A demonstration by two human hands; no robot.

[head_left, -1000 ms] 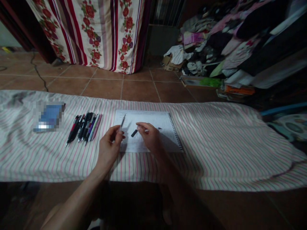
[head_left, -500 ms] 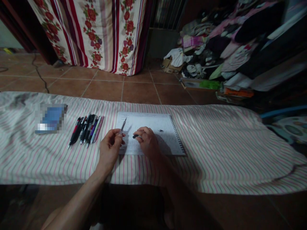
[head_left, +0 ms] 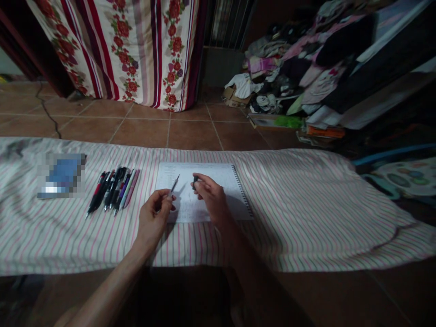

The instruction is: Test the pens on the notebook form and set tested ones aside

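My left hand [head_left: 155, 218] pinches a thin pen part [head_left: 174, 185] that points up and away over the near left corner of a white spiral notebook [head_left: 225, 177]. My right hand [head_left: 211, 196] rests on the notebook with its fingers closed round a short dark pen piece [head_left: 195, 180]. The two hands sit close together, a small gap between them. A row of several pens [head_left: 114, 188] lies on the striped cloth [head_left: 306, 204] to the left of the notebook.
A blurred blue flat thing [head_left: 61, 175] lies at the far left of the cloth. Beyond the cloth are brown floor tiles [head_left: 190, 131], a flowered curtain [head_left: 136, 50] and a heap of clothes [head_left: 306, 68] at the right.
My right hand has turned the dark piece from lying slantwise to more upright and drawn it closer to its fingers. The camera view shifted a little to the right.
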